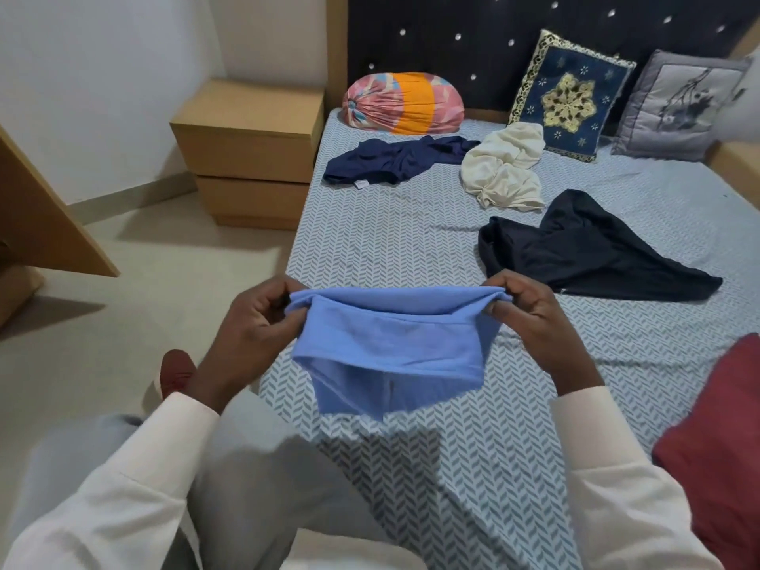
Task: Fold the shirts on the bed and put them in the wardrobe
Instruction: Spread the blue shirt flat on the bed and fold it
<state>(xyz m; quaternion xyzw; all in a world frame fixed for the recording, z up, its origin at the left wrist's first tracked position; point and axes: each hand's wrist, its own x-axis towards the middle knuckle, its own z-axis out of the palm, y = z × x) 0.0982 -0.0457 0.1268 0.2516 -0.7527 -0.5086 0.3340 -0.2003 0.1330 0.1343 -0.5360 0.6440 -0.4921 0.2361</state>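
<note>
Pinching only the two top corners left the fold exposed. The left hand [255, 322] gripped the left corner of the light blue shirt [386, 343] between thumb and curled fingers, and the right hand [530, 318] gripped the right corner likewise.

Judged risks:
- The layers bunched at either pinch could slip free, and the doubled panel would then open.
- The lower flap hung loose and uneven, so laying it down could trap a crease or skew the edges.

The shirt was held in the air over the near edge of the bed [411, 248], at 6 o'clock in view. It looked folded at least once, with the top edge taut, the cloth soft and limp, and the back layer sagging below the front hem.

Not yet folded: navy shirt [395, 158] at 12 o'clock from it, cream shirt [506, 170] at 1, black shirt [588, 248] at 2. The wardrobe could not be identified with certainty.
</note>
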